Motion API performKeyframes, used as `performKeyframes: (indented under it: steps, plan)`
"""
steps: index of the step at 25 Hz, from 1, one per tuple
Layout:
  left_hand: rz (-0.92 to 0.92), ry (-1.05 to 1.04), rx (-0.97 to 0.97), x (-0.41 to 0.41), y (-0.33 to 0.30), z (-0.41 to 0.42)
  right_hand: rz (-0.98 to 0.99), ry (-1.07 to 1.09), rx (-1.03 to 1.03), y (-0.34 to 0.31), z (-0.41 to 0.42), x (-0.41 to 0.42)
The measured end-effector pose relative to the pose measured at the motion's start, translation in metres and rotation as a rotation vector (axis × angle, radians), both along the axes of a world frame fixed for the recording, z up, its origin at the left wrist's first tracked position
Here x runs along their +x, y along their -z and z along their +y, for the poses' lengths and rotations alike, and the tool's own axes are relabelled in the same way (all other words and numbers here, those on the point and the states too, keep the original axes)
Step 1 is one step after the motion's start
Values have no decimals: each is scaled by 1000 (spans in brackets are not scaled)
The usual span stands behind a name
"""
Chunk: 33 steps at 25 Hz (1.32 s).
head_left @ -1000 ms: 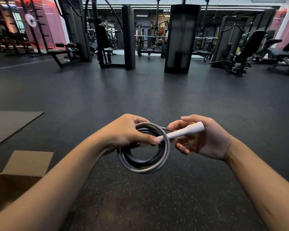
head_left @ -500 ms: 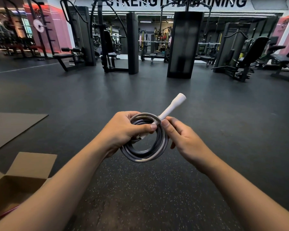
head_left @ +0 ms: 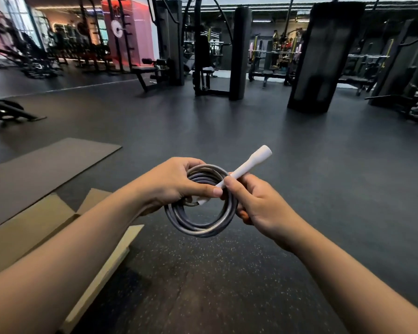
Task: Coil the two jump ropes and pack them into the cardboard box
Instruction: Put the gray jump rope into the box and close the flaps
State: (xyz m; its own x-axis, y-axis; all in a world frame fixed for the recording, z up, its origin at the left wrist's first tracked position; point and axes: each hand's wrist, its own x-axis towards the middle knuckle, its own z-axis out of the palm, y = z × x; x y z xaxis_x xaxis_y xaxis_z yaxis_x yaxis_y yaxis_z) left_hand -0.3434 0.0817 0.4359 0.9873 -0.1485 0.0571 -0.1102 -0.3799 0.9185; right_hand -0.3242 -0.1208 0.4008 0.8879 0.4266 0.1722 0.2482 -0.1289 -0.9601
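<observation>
Two bare forearms come in from the bottom corners, meeting mid-frame over the dark speckled floor (head_left: 227,273); the left hand (head_left: 171,182) is curled round the top-left of a coiled grey jump rope (head_left: 200,227), thumb laid across the front of the loops and pinning a small white bit there; the right hand (head_left: 256,203) pinches the low end of a white handle (head_left: 247,165) between thumb and curled fingers, right up against the coil's right edge; the handle sticks up and to the right, tilted, flared end free in the air. The coil hangs as a neat ring of several loops, held clear of the floor.

Down at the left, partly behind the left forearm, sits the cardboard box (head_left: 34,227) with its flaps open; can't see inside it from here, so no idea about a second rope. Just past it lies a flat brown mat (head_left: 46,162); farther back it's gym machines (head_left: 203,56), dark pillars and a pink-lit wall (head_left: 135,32).
</observation>
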Motion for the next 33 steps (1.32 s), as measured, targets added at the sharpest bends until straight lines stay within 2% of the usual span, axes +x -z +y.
performKeyframes:
  steps: [2, 6, 12, 17, 23, 27, 33]
  plan:
    - [-12, -84, -50, -14, 11, 31, -45, -26, -10, 10, 32, 0]
    - [-14, -243, -189, -45, 29, 110, -8, -100, 28, 28, 114, -4]
    - [172, -421, -272, -107, 67, 226, -32, -262, -100, 64, 253, -9]
    - [109, -757, -326, -127, 142, 300, 142, -396, -216, 113, 349, 8]
    - [100, -1156, -358, -78, 264, 347, 198, -587, -427, 199, 438, 61]
    - [278, -1327, -330, -35, 333, 362, 304, -673, -626, 261, 480, 105]
    - [649, -1378, -195, 5, 412, 371, 568, -738, -829, 350, 525, 153]
